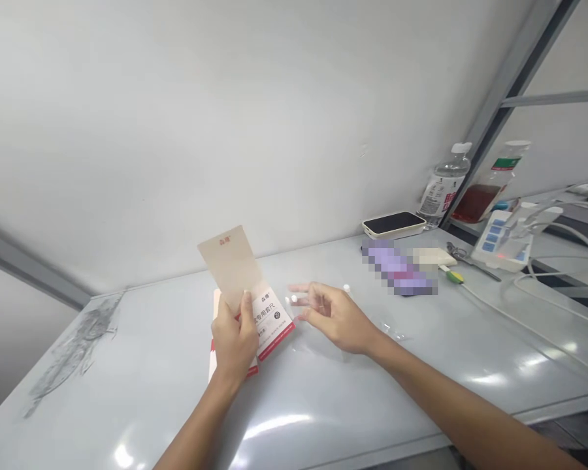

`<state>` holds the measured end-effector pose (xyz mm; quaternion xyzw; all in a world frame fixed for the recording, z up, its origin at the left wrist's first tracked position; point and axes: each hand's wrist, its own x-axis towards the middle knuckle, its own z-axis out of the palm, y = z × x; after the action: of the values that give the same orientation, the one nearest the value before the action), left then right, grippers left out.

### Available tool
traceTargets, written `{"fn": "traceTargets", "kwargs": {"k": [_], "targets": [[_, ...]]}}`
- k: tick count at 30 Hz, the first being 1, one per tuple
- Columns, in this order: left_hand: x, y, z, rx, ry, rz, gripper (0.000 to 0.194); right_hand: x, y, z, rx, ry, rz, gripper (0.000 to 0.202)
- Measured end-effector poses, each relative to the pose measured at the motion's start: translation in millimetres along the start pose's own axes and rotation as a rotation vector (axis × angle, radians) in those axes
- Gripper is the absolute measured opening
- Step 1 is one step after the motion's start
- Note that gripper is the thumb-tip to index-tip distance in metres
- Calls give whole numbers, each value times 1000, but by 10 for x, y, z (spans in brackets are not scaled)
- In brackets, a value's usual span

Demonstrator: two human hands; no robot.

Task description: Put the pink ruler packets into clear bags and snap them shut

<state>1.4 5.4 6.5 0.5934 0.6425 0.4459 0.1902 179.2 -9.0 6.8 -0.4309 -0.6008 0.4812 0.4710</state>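
My left hand (234, 333) pinches a white card packet (269, 314) with red edging and printed characters; its beige flap (232, 261) stands up above my thumb. Another white and red packet (213, 352) shows partly behind that hand. Just right of the packet is my right hand (323, 313), its fingers spread. A small white piece (294, 298) is at its fingertips, and whether they grip it cannot be made out. Thin clear plastic (389, 331) lies on the table to the right of this hand.
Crumpled clear plastic (81, 339) lies at the left. Along the right are a phone (394, 224), a blurred purple item (396, 267), scissors (473, 262), a water bottle (444, 186), a bottle of red liquid (480, 196) and a power strip (502, 241) with cables.
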Motion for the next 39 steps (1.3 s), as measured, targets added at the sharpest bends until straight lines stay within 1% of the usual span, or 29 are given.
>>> {"fn": "traceTargets", "kwargs": {"k": [3, 4, 5, 8, 10, 11, 13, 15, 17, 18, 20, 21, 22, 23, 24, 26, 29, 32, 34, 36, 39], "targets": [[2, 0, 0, -97, 24, 57, 27, 25, 8, -26, 187, -24, 46, 11], [-4, 0, 7, -123, 25, 72, 28, 34, 8, -34, 247, -30, 70, 6], [-13, 1, 18, -141, 12, 74, 28, 42, 5, -40, 298, -35, 99, 6], [-53, -7, 64, -178, -123, 28, 35, 53, -2, -30, 396, -49, 176, 25], [-79, -30, 96, -206, -211, 5, 38, 50, 2, -4, 417, -40, 184, 31], [-89, -47, 108, -221, -236, 8, 39, 48, 9, 11, 420, -28, 183, 32], [-98, -85, 117, -233, -251, 54, 37, 47, 33, 36, 416, 8, 192, 32], [-101, -108, 100, -219, -285, 144, 32, 52, 61, 49, 412, 46, 230, 34], [-110, -97, 68, -212, -375, 240, 24, 61, 80, 50, 406, 83, 263, 38], [-121, -78, 52, -219, -448, 270, 21, 65, 83, 49, 400, 96, 270, 40], [-151, -27, 31, -231, -605, 287, 20, 68, 79, 48, 390, 96, 262, 42], [-168, -2, 29, -228, -663, 278, 22, 69, 74, 49, 384, 89, 253, 42], [-183, 19, 33, -219, -696, 261, 25, 68, 69, 50, 380, 85, 245, 42], [-191, 33, 40, -207, -700, 240, 27, 67, 64, 51, 379, 81, 243, 42], [-193, 40, 50, -193, -674, 210, 29, 66, 59, 51, 386, 77, 245, 42], [-167, 34, 67, -174, -577, 132, 32, 64, 51, 46, 404, 52, 262, 46], [-71, 0, 64, -207, -443, 16, 34, 61, 37, 12, 406, 8, 288, 48], [48, -38, 20, -287, -416, -64, 38, 60, 5, -53, 455, -30, 309, 46], [113, -60, -23, -345, -415, -100, 40, 59, -30, -108, 525, -82, 319, 46], [160, -76, -65, -391, -399, -118, 40, 57, -73, -166, 584, -135, 324, 47], [200, -88, -108, -400, -359, -115, 38, 54, -130, -242, 640, -199, 322, 50]]}}
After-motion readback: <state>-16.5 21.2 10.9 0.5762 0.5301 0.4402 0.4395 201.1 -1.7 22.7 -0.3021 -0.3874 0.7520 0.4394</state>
